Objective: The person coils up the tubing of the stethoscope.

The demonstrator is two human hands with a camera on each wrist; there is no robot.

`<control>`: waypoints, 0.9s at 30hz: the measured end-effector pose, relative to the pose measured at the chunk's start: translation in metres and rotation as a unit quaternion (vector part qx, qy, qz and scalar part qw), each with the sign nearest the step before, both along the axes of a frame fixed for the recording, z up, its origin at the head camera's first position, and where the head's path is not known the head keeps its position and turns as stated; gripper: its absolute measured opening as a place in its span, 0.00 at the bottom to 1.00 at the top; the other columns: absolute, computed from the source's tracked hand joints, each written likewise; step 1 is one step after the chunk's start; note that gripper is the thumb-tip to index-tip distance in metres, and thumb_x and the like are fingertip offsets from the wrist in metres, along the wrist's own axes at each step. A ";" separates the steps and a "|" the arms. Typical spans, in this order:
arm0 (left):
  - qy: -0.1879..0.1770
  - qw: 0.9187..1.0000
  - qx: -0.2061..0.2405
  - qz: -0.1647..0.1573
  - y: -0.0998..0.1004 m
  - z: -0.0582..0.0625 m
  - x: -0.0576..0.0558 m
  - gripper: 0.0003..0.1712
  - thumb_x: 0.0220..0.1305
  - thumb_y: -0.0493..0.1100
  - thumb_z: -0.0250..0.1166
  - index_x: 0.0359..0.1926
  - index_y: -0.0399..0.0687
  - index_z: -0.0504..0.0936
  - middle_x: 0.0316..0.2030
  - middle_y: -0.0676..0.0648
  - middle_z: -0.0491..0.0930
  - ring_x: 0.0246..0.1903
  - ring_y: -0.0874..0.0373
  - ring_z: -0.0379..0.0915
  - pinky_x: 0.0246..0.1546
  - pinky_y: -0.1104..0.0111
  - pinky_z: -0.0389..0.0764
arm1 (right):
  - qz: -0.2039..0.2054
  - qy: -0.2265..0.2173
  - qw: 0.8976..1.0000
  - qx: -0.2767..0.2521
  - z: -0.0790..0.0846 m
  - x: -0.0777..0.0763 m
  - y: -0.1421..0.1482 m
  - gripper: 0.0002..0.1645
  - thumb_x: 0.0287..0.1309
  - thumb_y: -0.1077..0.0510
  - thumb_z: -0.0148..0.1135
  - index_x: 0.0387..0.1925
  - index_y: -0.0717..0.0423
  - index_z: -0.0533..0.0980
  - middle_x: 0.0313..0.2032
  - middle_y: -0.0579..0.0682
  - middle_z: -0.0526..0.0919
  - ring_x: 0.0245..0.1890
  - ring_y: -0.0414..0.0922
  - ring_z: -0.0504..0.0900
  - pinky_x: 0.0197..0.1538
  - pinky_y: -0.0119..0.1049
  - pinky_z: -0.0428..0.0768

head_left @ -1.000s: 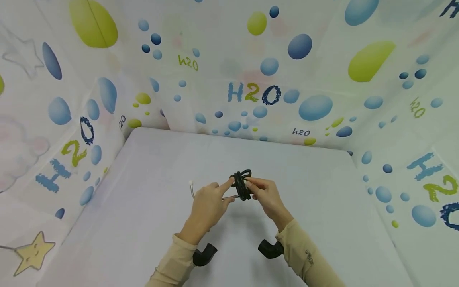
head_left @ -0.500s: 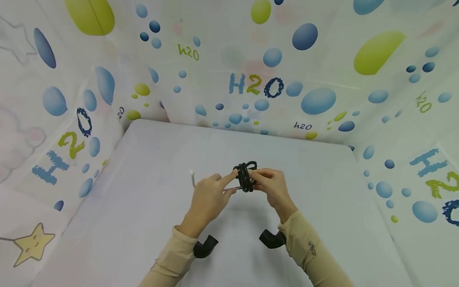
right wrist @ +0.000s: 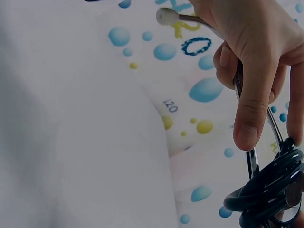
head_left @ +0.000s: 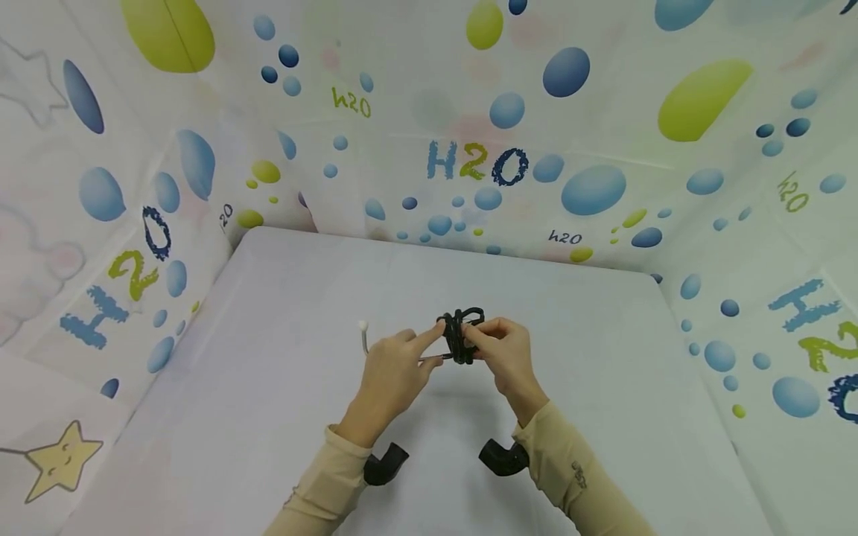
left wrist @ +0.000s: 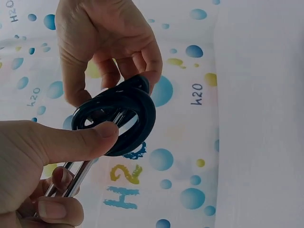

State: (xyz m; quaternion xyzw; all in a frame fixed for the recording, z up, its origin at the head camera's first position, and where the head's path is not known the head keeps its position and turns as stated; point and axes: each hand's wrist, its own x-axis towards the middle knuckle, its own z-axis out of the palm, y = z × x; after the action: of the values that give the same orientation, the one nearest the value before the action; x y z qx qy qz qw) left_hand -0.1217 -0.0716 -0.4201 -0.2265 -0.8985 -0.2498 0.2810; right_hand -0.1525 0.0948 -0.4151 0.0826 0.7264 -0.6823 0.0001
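A stethoscope is held up above the white table between both hands, its black tubing (head_left: 455,339) wound into a tight bundle. My left hand (head_left: 392,372) grips the metal ear tubes (left wrist: 80,175), with its thumb lying across them by the coil in the left wrist view. One white ear tip (right wrist: 167,16) sticks out beyond that hand. On the other side, my right hand (head_left: 511,357) pinches the wound tubing between thumb and fingers. A shiny round metal part (right wrist: 288,214) shows within the coil in the right wrist view. The second ear tip is hidden.
The white table (head_left: 302,298) lies beneath the hands. Patterned sheets (head_left: 395,82) with bubbles and lettering close it in at the back and both sides. Black curved pieces (head_left: 386,464) sit at the wrists beside the beige sleeves (head_left: 322,476).
The head view has tilted slightly. Both hands keep their hold on the stethoscope, and the coil has shifted a little to the right in the view. The tubing stays wound.
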 end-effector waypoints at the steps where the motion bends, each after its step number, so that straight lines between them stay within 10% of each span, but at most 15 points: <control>1: -0.002 1.000 0.001 -0.002 0.000 0.000 0.000 0.29 0.39 0.40 0.78 0.48 0.45 0.84 0.12 0.50 0.66 0.13 0.66 0.46 0.12 0.76 0.54 | -0.001 -0.002 1.000 -0.006 0.000 0.000 0.000 0.06 0.51 0.67 0.66 0.25 0.68 0.77 0.28 0.53 0.78 0.23 0.41 0.80 0.27 0.32 0.80; 20: -0.004 1.000 -0.001 0.012 0.004 -0.002 -0.002 0.30 0.40 0.41 0.78 0.49 0.41 0.83 0.16 0.47 0.75 0.11 0.63 0.58 0.13 0.75 0.62 | -0.016 0.055 0.995 -0.082 -0.012 -0.007 -0.003 0.09 0.50 0.75 0.61 0.20 0.65 0.72 0.28 0.51 0.74 0.18 0.40 0.75 0.20 0.29 0.76; 27: -0.007 1.000 -0.014 0.016 0.004 0.003 -0.006 0.30 0.40 0.41 0.78 0.48 0.39 0.82 0.18 0.45 0.77 0.12 0.61 0.60 0.13 0.72 0.64 | -0.022 -0.010 0.995 -0.097 -0.006 -0.010 0.001 0.03 0.52 0.69 0.64 0.27 0.67 0.77 0.26 0.50 0.78 0.23 0.42 0.78 0.26 0.34 0.80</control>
State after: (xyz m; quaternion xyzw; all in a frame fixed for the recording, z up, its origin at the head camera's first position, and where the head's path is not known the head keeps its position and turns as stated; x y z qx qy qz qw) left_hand -0.1276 -0.0675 -0.4168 -0.2146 -0.9074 -0.2342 0.2752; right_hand -0.1625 0.0963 -0.4215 0.1053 0.6549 -0.7484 0.0007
